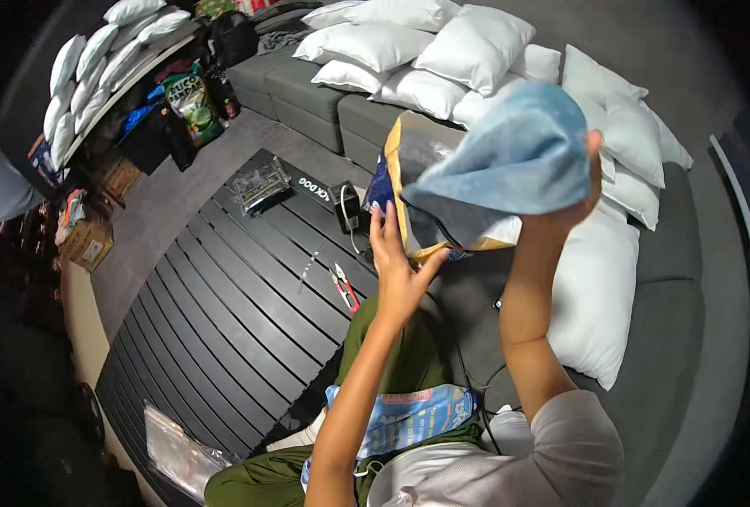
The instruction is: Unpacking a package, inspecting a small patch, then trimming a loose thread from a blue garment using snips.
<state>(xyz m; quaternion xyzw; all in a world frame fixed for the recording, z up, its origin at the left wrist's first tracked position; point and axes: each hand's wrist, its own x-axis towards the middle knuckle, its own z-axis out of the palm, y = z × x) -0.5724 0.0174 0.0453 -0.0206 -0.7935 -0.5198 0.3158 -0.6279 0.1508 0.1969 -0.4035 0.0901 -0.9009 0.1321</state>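
My right hand [593, 176] is raised and closed on a light-blue piece of cloth [523, 148], which hangs in soft folds to a pointed end on the left. Most of its fingers are behind the cloth. My left hand [402, 279] grips the near edge of a plastic packaging bag [399, 160] with yellow edging, dark-blue sides and a clear panel. The cloth overlaps the bag's opening and partly hides it; whether its tip is inside I cannot tell. A light-blue printed package [421, 414] lies across my lap.
A black slatted table [223, 296] carries red-handled thread snips [344, 287], a clear packet with dark contents [262, 186], a black device with a white cable [346, 208] and clear plastic sleeves [180, 452]. White pillows [476, 51] are heaped on the grey sofa [307, 97].
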